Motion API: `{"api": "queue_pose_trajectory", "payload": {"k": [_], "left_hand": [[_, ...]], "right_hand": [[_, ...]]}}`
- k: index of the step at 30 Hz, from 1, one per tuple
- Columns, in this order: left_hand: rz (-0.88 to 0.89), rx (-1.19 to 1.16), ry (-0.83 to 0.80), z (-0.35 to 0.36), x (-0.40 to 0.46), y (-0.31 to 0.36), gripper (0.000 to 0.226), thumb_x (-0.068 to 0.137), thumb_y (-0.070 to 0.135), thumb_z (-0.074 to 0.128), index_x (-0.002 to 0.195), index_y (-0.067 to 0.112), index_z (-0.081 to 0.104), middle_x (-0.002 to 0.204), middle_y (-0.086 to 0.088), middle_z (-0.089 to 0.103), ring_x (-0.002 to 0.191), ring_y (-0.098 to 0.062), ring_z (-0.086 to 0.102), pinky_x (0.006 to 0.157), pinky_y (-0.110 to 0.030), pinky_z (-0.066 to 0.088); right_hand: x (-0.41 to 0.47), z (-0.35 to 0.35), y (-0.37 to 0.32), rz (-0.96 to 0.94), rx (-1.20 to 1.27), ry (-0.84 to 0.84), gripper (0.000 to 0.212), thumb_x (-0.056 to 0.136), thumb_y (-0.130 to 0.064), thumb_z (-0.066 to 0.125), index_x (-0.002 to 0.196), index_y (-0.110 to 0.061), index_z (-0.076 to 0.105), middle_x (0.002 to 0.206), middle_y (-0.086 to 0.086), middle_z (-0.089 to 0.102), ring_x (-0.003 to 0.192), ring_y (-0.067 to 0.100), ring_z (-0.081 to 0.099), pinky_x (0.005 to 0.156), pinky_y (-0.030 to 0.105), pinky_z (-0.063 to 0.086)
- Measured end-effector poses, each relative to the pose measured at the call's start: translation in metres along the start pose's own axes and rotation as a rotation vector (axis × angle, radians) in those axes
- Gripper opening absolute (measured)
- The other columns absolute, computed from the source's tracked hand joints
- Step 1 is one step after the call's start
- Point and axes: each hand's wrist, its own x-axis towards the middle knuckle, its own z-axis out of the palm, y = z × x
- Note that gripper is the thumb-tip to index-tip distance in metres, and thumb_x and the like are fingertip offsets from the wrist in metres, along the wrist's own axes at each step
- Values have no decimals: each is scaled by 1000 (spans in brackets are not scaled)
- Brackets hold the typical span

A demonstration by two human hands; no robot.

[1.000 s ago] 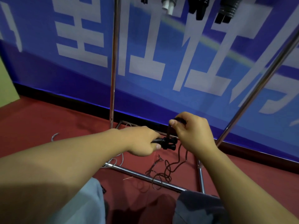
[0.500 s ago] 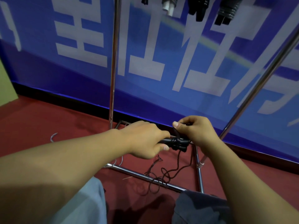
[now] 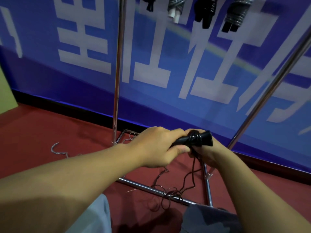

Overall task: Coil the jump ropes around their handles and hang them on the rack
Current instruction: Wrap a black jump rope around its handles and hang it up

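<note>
Two black plastic jump-rope handles point(image 3: 193, 140) are held together as one bundle near the centre of the view, with several turns of thin dark cord wound round their middle. The left hand point(image 3: 158, 147) is clenched round the bundle's left end, thumb underneath. The right hand point(image 3: 204, 153) sits below and behind the bundle's right end, fingers curled on the loose dark cord point(image 3: 190, 175) just under the handles; how it touches the handles themselves cannot be told.

From that grip the cord drops toward 6 o'clock and ends in a tangled heap on the red carpeted floor point(image 3: 50, 128), lying across the lower chrome bar of the metal rack point(image 3: 151, 187). One upright chrome post point(image 3: 117, 73) rises at 12 o'clock from the left hand; a second slanted chrome post point(image 3: 269, 91) runs toward 2 o'clock.

Four coiled rope bundles point(image 3: 175, 7) hang at the top edge, at 12 to 1 o'clock: black, grey-and-white, black, grey-and-black. Their hanging points are out of view.

One bent silver metal hook point(image 3: 56, 149) lies on the floor at 9 o'clock from the hands; thin wire loops point(image 3: 129, 138) lie beside the rack's base corner. Behind stands a blue banner wall with large white characters point(image 3: 168, 64). No container is visible. Grey trouser knees point(image 3: 207, 219) occupy the bottom edge.
</note>
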Motion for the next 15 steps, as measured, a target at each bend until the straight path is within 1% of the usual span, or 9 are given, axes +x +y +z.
{"api": "queue_pose_trajectory", "payload": {"k": [3,6,9,13,15], "left_hand": [[-104,-84,77,0,3,-5,28,97,48,54,111,24,59,61,8,50,61,-19,53,55,-32,36],[-166,-133,161,0,4,-9,26,97,48,55,106,24,60,60,8,51,61,-18,53,53,-31,34],[-224,-222,245,0,5,-12,21,96,47,57,98,27,60,56,7,50,56,-16,51,51,-32,34],[-317,-327,336,0,8,-18,24,98,44,56,87,23,56,55,3,51,52,-15,50,52,-35,40],[-368,-340,380,-1,10,-21,29,98,44,55,80,21,53,55,4,49,49,-12,44,50,-32,36]], "right_hand": [[3,6,-4,48,35,58,22,95,-6,53,78,-10,66,57,2,55,51,13,48,51,31,39],[6,11,-8,79,110,96,27,102,-18,52,78,-12,64,60,5,51,50,16,45,50,30,37],[7,11,-9,95,111,109,30,101,-33,55,83,-11,64,60,6,53,50,17,46,51,28,40],[10,10,-10,131,139,128,43,99,-49,53,93,-9,68,60,4,54,57,17,49,62,29,43],[10,11,-12,154,193,134,45,100,-50,51,94,-9,68,60,3,52,61,18,48,68,32,45]]}}
